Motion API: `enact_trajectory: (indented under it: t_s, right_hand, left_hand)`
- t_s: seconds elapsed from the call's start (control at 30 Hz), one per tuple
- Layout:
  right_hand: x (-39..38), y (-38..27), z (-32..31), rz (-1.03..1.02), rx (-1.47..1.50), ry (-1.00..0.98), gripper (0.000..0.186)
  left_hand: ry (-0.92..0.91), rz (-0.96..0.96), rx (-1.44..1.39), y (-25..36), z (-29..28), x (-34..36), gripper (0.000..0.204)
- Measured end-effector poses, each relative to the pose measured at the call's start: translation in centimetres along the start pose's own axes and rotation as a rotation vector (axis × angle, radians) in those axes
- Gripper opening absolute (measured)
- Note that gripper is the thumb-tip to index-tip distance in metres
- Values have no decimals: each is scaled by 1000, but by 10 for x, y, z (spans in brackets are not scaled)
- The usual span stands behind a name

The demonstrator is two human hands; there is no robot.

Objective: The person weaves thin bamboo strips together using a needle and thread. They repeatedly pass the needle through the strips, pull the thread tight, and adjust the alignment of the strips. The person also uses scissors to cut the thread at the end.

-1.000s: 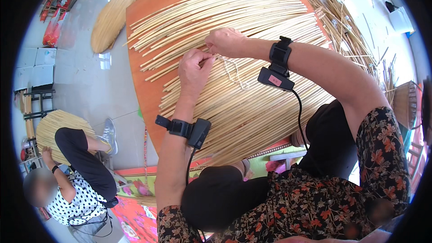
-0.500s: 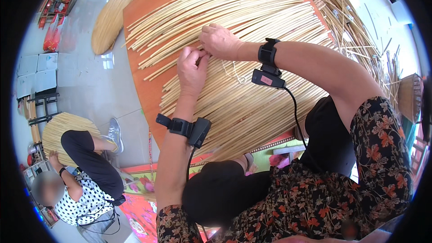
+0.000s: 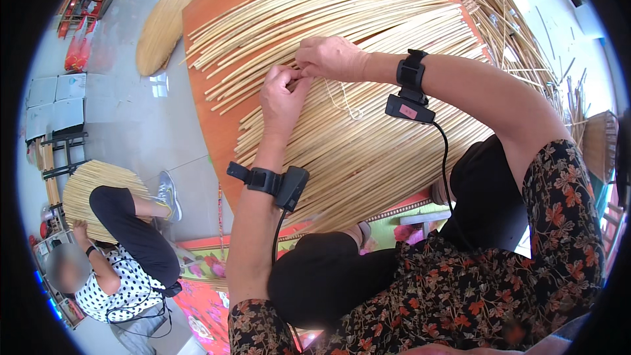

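My left hand (image 3: 282, 100) is closed in a pinch at the upper edge of a sewn-looking mat of pale stalks (image 3: 368, 138). Touching it, my right hand (image 3: 333, 58) has its fingers closed at the same spot. What the two pinch is hidden between the fingertips. A thin white string (image 3: 344, 102) trails from beneath my right hand and loops over the mat. Beyond my hands, a row of loose stalks (image 3: 315, 0) lies side by side on the orange board (image 3: 210, 108).
A bundle of stalks (image 3: 506, 26) lies to the right of the board. On the left floor rests an oval stalk mat (image 3: 161, 29). A co-worker (image 3: 125, 276) sits at lower left with another round mat (image 3: 98, 187). A cable (image 3: 447, 164) hangs from my right wrist device.
My right hand has shifted slightly right and its forearm has swung outward, with the wrist device moving right. My left hand stays almost in place, still pinched.
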State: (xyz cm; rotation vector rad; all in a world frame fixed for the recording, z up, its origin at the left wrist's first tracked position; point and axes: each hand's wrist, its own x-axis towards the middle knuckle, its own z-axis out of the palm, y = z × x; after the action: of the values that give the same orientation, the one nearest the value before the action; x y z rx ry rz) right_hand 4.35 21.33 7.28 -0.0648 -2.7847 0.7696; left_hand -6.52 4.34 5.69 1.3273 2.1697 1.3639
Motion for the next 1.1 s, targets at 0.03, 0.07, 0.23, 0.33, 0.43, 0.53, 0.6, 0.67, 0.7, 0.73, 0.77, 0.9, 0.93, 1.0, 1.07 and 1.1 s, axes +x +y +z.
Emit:
enact_trajectory:
  t_s: [0.03,0.07,0.23,0.33,0.43,0.53,0.6,0.67,0.7,0.73,0.77,0.9,0.93,1.0,1.07,1.1]
  right_hand:
    - [1,2,-2,78,20,-86,17]
    - [2,3,-1,90,-3,-90,17]
    - [1,2,8,-3,-116,25,12]
    - [4,6,10,122,-93,-44,13]
    - [8,1,9,251,53,-16,12]
    - [13,6,0,277,143,-88,16]
    - [13,11,-9,262,198,-119,20]
    - [14,6,-17,237,264,-106,25]
    - [10,4,-21,219,216,-32,27]
    - [6,7,-28,187,155,18,26]
    - [1,10,-36,156,94,69,25]
    - [-17,20,-78,190,2,0,22]
    - [-21,26,-91,208,-25,-28,22]
    - [-35,48,-119,242,71,-86,26]
    - [-56,51,-159,374,65,-174,21]
    - [-74,48,-181,416,63,-201,26]
  left_hand:
    - [-7,5,-18,1,0,0,18]
    - [-15,10,-36,2,0,0,19]
    - [-62,-23,-14,-1,1,2,17]
    - [-56,23,0,-4,3,2,18]
    - [-55,23,-39,-5,2,0,17]
    - [-80,35,-19,-5,0,2,16]
    - [-91,25,-18,-4,1,4,16]
    - [-90,-23,-46,-3,1,1,16]
    - [-85,-13,-55,-3,1,2,16]
    - [-80,-2,-67,-3,2,2,15]
    - [-75,9,-79,-3,4,2,15]
    - [-121,24,-39,-4,-5,2,18]
    - [-109,75,8,-3,-10,0,21]
    - [-100,160,131,3,-28,-9,26]
    - [-107,223,252,11,-55,-30,32]
    - [-116,202,283,21,-72,-45,34]
